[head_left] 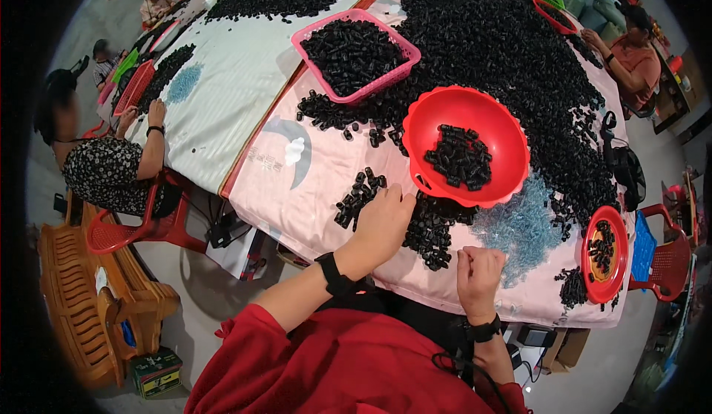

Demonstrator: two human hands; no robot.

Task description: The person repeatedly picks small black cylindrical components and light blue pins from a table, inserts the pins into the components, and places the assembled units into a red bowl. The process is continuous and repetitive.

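My left hand (382, 225) is over a small pile of black plastic caps (430, 240), just below the rim of a red bowl (512, 125). Its fingers curl downward, and what they hold, if anything, is hidden. More black caps (357, 199) lie to the left of this hand. Closed in a pinch, my right hand (480, 277) is beside a heap of small clear bluish pieces (523, 228); nothing nameable shows between its fingers. Inside the red bowl sits a clump of black caps (460, 156).
Beyond the bowl spreads a large mass of black caps (489, 35). A pink basket (408, 52) full of them stands at the far left. On the right edge is a red plate (621, 258) with black pieces. People (104, 162) sit around the tables.
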